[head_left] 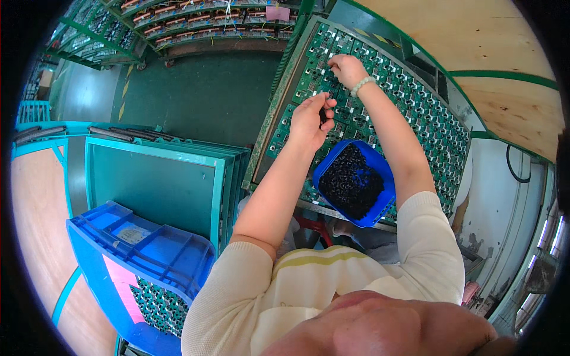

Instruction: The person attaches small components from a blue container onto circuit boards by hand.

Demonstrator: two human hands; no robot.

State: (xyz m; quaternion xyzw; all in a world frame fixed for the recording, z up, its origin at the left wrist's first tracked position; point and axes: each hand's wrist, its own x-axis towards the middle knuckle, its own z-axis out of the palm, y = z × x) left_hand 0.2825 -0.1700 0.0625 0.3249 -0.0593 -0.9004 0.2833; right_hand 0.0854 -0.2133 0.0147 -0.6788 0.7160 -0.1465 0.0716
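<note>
Rows of green circuit boards [409, 113] with small pale and dark components cover a framed tray in front of me. My left hand [310, 121] is curled palm-up over its left part, with a few small black parts [323, 115] in the fingers. Farther out, my right hand [349, 70] reaches down to the boards with fingertips pinched together. Whatever lies between those fingertips is too small to make out. A blue bin [387, 204], holding a heap of small black parts [350, 181], sits between my forearms on the near edge of the boards.
To the left stand stacked green-framed panels [151, 184]. Nearer me is a blue crate [89, 237] with pink sheets and more circuit boards [160, 305]. Racks of components [208, 26] line the far side. Plywood in a green frame [504, 35] rises at the right.
</note>
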